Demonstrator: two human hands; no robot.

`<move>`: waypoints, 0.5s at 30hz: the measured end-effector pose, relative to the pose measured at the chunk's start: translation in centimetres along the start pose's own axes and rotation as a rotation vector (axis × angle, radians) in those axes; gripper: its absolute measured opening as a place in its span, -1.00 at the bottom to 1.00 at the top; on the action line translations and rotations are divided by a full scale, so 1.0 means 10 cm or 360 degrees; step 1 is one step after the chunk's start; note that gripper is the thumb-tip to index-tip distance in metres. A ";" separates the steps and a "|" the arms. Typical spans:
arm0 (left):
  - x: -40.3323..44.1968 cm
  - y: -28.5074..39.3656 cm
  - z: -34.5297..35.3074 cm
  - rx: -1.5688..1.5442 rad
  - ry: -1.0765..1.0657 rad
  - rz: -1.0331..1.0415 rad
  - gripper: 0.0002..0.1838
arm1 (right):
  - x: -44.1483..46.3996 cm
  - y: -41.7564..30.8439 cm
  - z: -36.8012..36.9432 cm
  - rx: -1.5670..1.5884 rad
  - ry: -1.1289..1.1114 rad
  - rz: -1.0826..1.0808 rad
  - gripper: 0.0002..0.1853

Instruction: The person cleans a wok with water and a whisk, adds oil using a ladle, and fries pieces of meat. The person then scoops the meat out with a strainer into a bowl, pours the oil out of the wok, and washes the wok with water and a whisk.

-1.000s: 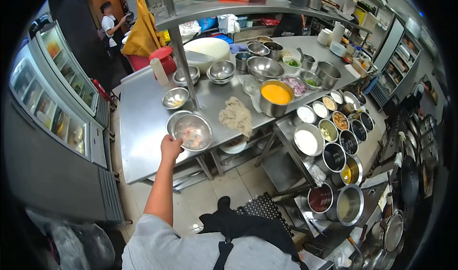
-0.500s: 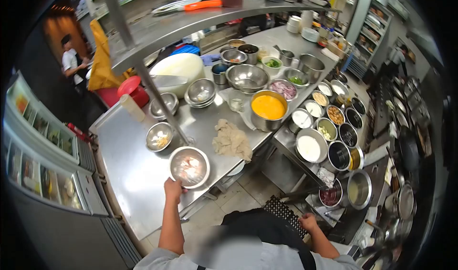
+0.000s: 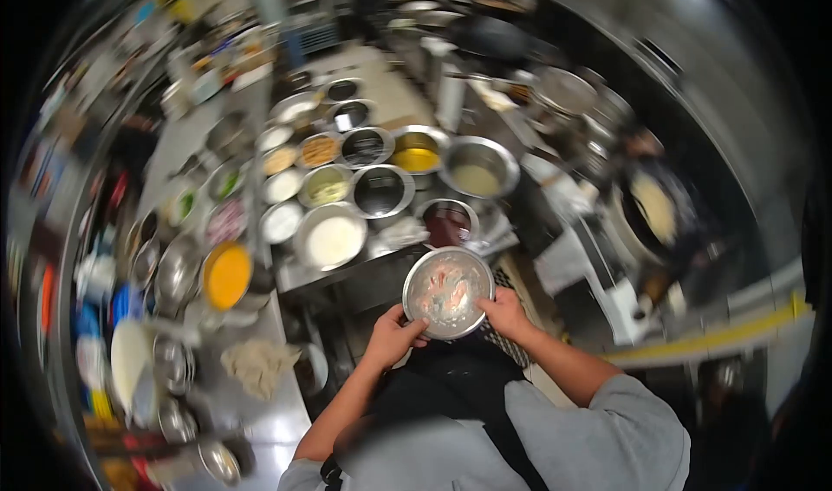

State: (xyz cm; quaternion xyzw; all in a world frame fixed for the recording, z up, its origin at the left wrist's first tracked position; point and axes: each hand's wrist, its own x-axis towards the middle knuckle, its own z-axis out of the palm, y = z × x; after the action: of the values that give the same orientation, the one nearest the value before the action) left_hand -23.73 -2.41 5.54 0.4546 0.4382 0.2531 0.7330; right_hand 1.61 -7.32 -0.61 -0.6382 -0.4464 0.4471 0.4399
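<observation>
Left hand (image 3: 395, 338) and right hand (image 3: 506, 314) both clamped on one steel bowl (image 3: 417, 277), one each side of the near rim. Thumbs over the edge, right one reaching a little inside; fingers partly hidden beneath.

Bowl held off the worktop (image 3: 270, 415), in front of the body, just beyond the apron (image 3: 458, 377). Contents: pinkish pieces (image 3: 443, 283) in pale, wet-looking residue, not piled to the rim. Exact tilt hard to judge from above; looks near level.

Surroundings: a pot (image 3: 475, 222) of dark red liquid just past the far rim; gap or contact not clear. Filled tubs (image 3: 333, 211) packed close behind and to the left. Crumpled cloth (image 3: 260, 367) on the worktop, left side. Edges of the view badly blurred.

Handling, my judgement: grip opposed and even, so weight should share well. Wet steel may slip; firm thumbs, fingers well under the curve. Better with the right thumb back on the rim, clear of the food. Elbows close, turns slow, so loose liquid does not ride up the wall. Far rim wants watching most, being nearest the open pot
</observation>
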 end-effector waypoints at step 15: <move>0.47 -0.84 0.62 0.0886 -0.0675 -0.0621 -0.45 | -3.76 1.37 -3.04 0.0121 0.2718 0.1240 -0.69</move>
State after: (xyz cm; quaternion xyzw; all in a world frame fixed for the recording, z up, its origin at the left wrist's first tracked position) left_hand -16.28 -5.44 -2.58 0.5864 0.4070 -0.1188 0.6902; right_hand 25.71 -51.46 -0.62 -0.8399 0.2874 -0.0424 0.4584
